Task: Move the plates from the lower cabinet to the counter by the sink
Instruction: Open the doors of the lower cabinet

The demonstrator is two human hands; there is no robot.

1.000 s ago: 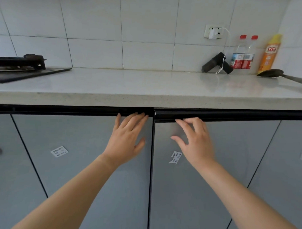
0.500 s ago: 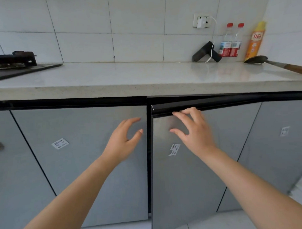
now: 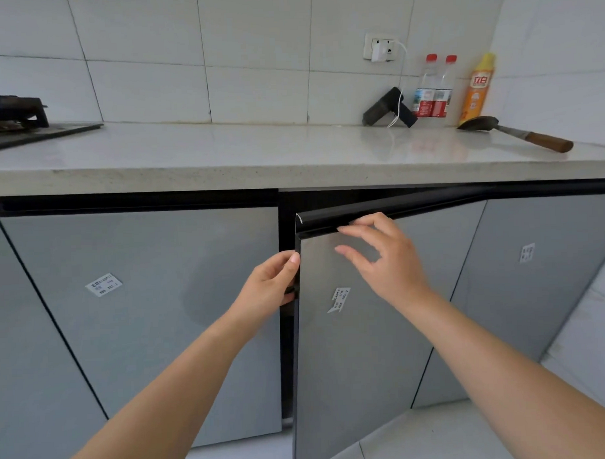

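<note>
A grey lower cabinet door (image 3: 360, 364) with a black top rail stands partly swung out, hinged on its right. My left hand (image 3: 270, 287) grips its free left edge, thumb on the front and fingers curled behind. My right hand (image 3: 381, 261) hovers at the black rail with fingers spread, fingertips touching or just off it. The dark gap (image 3: 287, 333) beside the door shows nothing of the inside. No plates are visible. The pale stone counter (image 3: 257, 152) runs above the cabinets.
A black stove (image 3: 12, 116) sits at the counter's far left. At the back right are a dark tool with a white cable (image 3: 388, 109), two red-capped bottles (image 3: 433, 87), a yellow bottle (image 3: 478, 86) and a wooden-handled spatula (image 3: 517, 132). Closed grey doors (image 3: 143, 320) flank the open one.
The door has swung farther out. My left hand moved right from the neighbouring door and took hold of the open door's left edge. My right hand's fingers loosened at the rail.
</note>
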